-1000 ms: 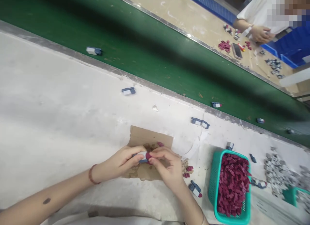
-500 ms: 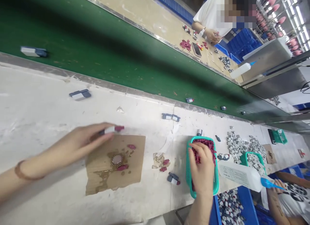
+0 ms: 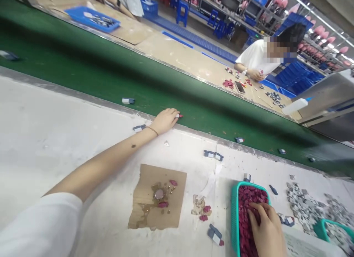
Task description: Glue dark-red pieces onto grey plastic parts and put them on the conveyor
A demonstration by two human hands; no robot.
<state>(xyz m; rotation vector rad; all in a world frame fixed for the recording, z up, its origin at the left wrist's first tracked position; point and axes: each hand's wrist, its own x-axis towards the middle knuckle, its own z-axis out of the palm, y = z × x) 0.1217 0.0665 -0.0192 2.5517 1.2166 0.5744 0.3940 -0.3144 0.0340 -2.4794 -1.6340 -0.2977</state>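
My left hand [image 3: 165, 121] reaches over the near edge of the green conveyor belt [image 3: 199, 120], its fingers closed on a small white part with a red tip [image 3: 179, 116], mostly hidden by the fingers. My right hand [image 3: 267, 227] is in the green basket [image 3: 235, 216], fingertips drawn together on the dark red pieces [image 3: 245, 227]; what they pinch is hidden. Between the arms, a piece of brown cardboard [image 3: 174, 220] carries wet stains, a round cap-like disc [image 3: 159, 194] and two red pieces.
Blue-grey and white parts [image 3: 214, 235] lie on the white table and ride the belt. A heap of pale grey pieces [image 3: 301, 205] lies at right, near a white bottle [image 3: 306, 242]. Across the belt, a person [image 3: 258, 61] sits near a blue tray [image 3: 94, 19].
My left hand has carried the red-tipped part from above the cardboard forward to the belt. My right hand stays at the basket, its fingers now closer together. The view has shifted.
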